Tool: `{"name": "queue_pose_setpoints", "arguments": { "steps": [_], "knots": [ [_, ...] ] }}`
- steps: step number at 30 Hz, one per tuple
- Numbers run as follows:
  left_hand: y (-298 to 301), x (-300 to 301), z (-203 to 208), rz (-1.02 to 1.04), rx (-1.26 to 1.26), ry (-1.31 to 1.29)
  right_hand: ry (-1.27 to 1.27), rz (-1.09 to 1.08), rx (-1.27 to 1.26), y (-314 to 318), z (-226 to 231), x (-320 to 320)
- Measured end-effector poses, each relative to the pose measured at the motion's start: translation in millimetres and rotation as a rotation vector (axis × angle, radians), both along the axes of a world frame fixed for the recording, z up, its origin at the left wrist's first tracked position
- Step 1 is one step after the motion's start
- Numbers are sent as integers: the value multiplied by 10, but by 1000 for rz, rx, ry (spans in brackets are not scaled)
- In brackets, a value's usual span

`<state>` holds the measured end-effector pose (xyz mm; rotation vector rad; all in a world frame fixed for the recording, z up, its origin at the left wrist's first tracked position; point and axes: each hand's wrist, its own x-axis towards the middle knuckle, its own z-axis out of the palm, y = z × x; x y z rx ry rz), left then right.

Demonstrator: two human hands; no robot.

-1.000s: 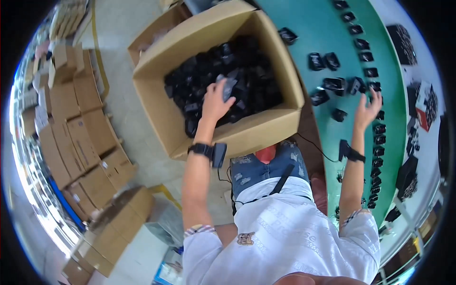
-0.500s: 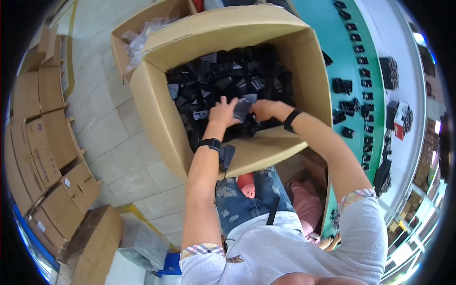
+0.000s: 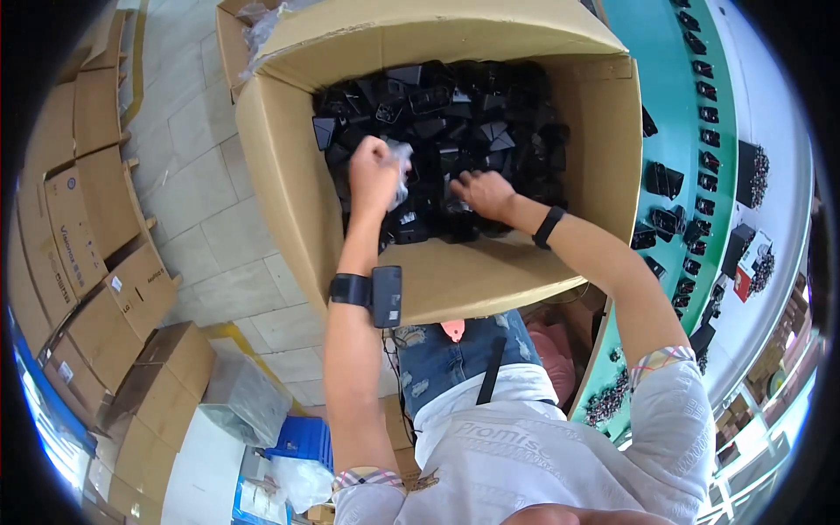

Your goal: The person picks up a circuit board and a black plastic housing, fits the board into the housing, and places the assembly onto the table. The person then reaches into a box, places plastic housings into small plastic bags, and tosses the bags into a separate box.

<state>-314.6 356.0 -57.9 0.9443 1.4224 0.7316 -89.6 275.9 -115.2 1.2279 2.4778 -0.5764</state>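
A large open cardboard box [image 3: 302,210] stands before me, filled with many black plastic housings [image 3: 437,96]. My left hand [image 3: 374,177], on the left side inside the box, is closed around a crumpled clear plastic bag [image 3: 400,171]. Whether the bag has anything in it is hard to see. To the right, my right hand [image 3: 486,193] reaches down over the housings with bent fingers. Its fingertips are blurred against the dark pieces, so a grip cannot be made out.
On the right runs a green-topped table [image 3: 626,44] with rows of small black parts [image 3: 709,114] and a few bigger black pieces [image 3: 665,179]. Stacked cartons [image 3: 96,227] line the left side. A smaller box with clear plastic [image 3: 254,35] adjoins the far left. Behind it, a blue crate [image 3: 302,437] sits lower left.
My hands, close together at a grey plastic-wrapped piece before, have moved apart. The left has moved left and up with the clear bag; the right stays low over the housings. The view has shifted.
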Motion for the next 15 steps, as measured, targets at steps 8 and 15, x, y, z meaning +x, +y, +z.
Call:
{"name": "queue_pose_setpoints", "arguments": {
  "steps": [8, 15],
  "knots": [
    [-553, 265, -408, -823, -342, 585, 58, 5, -44, -93, -394, -233],
    [-640, 543, -620, -1025, -298, 727, 98, -162, 15, 5, 43, 186]
  ]
}}
